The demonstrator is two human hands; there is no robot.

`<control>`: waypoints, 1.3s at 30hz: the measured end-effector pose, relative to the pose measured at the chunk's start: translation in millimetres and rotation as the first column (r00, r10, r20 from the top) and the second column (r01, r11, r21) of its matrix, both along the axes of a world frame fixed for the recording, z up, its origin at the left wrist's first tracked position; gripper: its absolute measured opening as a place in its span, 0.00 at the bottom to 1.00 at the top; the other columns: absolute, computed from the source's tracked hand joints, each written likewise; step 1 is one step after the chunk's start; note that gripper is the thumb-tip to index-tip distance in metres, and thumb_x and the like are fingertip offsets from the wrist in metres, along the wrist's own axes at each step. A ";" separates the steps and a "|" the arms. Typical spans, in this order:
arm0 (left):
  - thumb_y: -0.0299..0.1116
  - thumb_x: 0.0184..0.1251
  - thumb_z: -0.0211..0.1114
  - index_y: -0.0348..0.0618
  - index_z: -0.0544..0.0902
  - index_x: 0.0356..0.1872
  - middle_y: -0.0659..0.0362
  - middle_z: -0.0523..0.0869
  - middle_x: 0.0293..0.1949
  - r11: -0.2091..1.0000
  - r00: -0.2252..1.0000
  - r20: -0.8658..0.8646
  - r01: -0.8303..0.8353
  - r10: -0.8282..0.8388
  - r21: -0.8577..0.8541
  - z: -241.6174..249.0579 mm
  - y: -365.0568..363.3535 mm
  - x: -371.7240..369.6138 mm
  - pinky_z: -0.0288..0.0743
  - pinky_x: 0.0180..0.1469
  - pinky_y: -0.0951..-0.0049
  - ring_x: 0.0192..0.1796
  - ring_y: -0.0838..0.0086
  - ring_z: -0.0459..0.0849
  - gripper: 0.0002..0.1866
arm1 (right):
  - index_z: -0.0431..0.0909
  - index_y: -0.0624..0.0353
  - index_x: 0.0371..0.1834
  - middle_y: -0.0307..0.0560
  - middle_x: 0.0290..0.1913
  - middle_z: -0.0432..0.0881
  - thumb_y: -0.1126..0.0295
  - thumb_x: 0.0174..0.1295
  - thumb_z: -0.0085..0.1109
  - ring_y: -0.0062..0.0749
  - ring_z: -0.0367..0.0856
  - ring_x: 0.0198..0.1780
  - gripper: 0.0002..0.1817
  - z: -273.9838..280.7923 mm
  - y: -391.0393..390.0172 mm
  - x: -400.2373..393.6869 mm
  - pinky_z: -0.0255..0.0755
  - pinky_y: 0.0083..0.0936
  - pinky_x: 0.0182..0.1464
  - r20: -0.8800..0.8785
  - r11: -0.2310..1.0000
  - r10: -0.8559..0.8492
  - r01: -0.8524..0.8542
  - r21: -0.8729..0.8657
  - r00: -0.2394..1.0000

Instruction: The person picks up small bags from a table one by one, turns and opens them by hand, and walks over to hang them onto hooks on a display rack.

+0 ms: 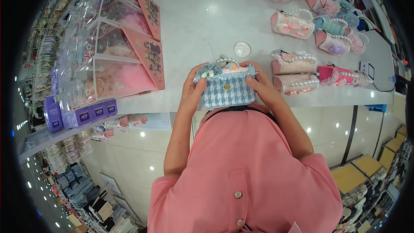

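A small blue-and-white houndstooth handbag with fluffy blue trim is held at the near edge of the white counter, close to my body. My left hand grips its left side, thumb on the front. On the right side, my right hand grips it the same way. A blue bow and small pink and white decorations sit along its top, with a pearl handle behind them. Just beyond the bag lies a round clear dish with whitish contents, too small to make out.
Several small pink and blue handbags with pearl handles, one a pale pink bag, stand on the counter's right side. Clear display boxes with pink fluffy items rise at left, above purple boxes. A small device with a cable sits far right.
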State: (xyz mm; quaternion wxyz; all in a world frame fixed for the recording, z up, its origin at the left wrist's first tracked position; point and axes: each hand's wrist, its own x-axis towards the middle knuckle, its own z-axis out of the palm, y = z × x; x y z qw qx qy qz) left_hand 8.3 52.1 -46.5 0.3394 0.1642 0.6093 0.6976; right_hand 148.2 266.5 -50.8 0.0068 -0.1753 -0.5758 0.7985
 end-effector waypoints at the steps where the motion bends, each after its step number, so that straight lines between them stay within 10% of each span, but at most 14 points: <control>1: 0.42 0.72 0.66 0.41 0.73 0.70 0.55 0.83 0.57 1.000 1.000 0.009 -0.014 0.014 -0.007 -0.3 1.2 0.7 0.72 0.62 0.72 0.59 0.74 0.79 0.29 | 0.67 0.52 0.70 0.43 0.59 0.77 0.50 0.68 0.63 0.28 0.73 0.60 0.32 -3.7 1.1 -0.2 0.66 0.29 0.63 0.021 1.000 0.007 -0.008 0.027 1.000; 14: 0.35 0.64 0.72 0.43 0.74 0.67 0.57 0.82 0.57 0.989 0.998 -0.051 0.018 -0.026 -0.149 -5.5 -3.6 13.5 0.71 0.63 0.72 0.59 0.74 0.78 0.30 | 0.73 0.52 0.63 0.48 0.71 0.70 0.64 0.68 0.58 0.36 0.68 0.69 0.21 -6.3 -1.0 4.4 0.61 0.31 0.71 0.110 0.998 0.032 -0.025 -0.057 0.993; 26: 0.35 0.65 0.72 0.41 0.75 0.67 0.56 0.82 0.56 0.990 0.986 0.151 -0.046 0.067 -0.136 -2.4 0.2 19.6 0.71 0.62 0.71 0.58 0.72 0.79 0.30 | 0.76 0.54 0.61 0.41 0.47 0.79 0.54 0.70 0.62 0.24 0.75 0.49 0.22 -0.6 -10.0 5.2 0.70 0.23 0.51 0.183 0.998 -0.058 0.063 -0.022 0.981; 39: 0.42 0.66 0.75 0.39 0.78 0.64 0.56 0.85 0.49 0.979 0.962 0.211 -0.142 0.171 -0.149 3.2 11.0 19.7 0.75 0.52 0.76 0.50 0.75 0.81 0.29 | 0.77 0.53 0.59 0.38 0.49 0.80 0.48 0.76 0.52 0.21 0.77 0.51 0.22 1.5 -10.6 7.8 0.71 0.24 0.55 0.198 0.994 -0.098 0.104 -0.024 0.975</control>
